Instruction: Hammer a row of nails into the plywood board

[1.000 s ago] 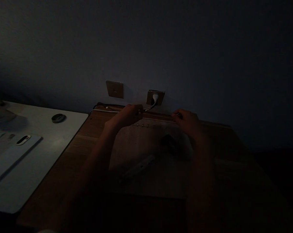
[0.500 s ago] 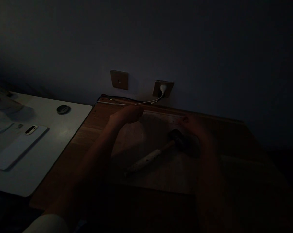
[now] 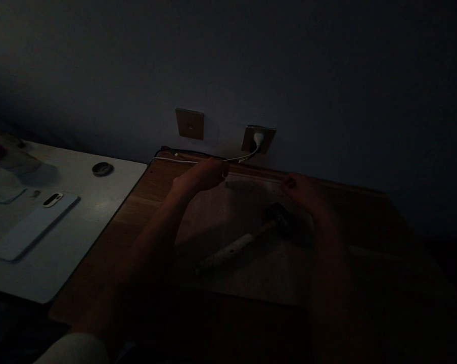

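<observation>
In dim light my left hand [image 3: 204, 173] is closed at the back left of a pale flat board [image 3: 209, 217], close to the wall. A small pale bit shows at its fingertips, too dark to name. My right hand [image 3: 301, 191] is curled with fingertips together near the board's back right; what it holds, if anything, I cannot make out. A thin pale line runs along the board's back between both hands. Below them a hammer [image 3: 228, 250] lies slantwise on the board, its dark head near my right wrist and its whitish wrapped handle pointing down left.
The board lies on a brown wooden table [image 3: 137, 207] against the wall. A white plug with a cable sits in a wall socket [image 3: 264, 141], beside another wall plate [image 3: 189, 124]. On the white table [image 3: 95, 202] at left are a phone [image 3: 35, 227] and a round dark lid [image 3: 101, 169].
The view has shifted slightly. My right hand has risen a little towards the board's back edge, and its fingers look more curled. My left hand stays nearly in place; the hammer lies still.
</observation>
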Demonstrator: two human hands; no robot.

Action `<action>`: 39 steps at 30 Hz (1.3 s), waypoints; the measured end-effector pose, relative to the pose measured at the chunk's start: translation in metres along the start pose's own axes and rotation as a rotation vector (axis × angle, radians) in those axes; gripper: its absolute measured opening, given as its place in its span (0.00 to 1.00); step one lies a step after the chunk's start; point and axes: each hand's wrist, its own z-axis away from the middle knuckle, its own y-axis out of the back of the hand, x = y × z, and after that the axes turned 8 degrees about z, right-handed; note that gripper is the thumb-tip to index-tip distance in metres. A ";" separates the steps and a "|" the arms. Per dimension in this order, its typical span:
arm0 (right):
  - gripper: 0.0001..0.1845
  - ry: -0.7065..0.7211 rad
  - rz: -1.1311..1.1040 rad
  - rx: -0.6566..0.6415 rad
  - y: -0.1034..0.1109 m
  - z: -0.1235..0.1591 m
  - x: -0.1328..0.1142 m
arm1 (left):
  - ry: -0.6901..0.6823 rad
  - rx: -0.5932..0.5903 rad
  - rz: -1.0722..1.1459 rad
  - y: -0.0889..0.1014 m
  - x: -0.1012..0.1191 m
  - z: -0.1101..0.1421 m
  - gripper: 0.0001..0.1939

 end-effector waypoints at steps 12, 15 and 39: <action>0.06 0.059 -0.052 -0.079 0.005 0.002 -0.018 | -0.005 -0.033 0.031 -0.008 -0.002 -0.004 0.19; 0.07 0.050 -0.032 -0.093 0.005 0.001 -0.015 | -0.007 -0.068 -0.012 -0.011 0.004 -0.005 0.17; 0.07 0.073 0.035 -0.096 0.001 0.001 -0.018 | 0.007 -0.008 0.011 -0.010 0.010 -0.004 0.11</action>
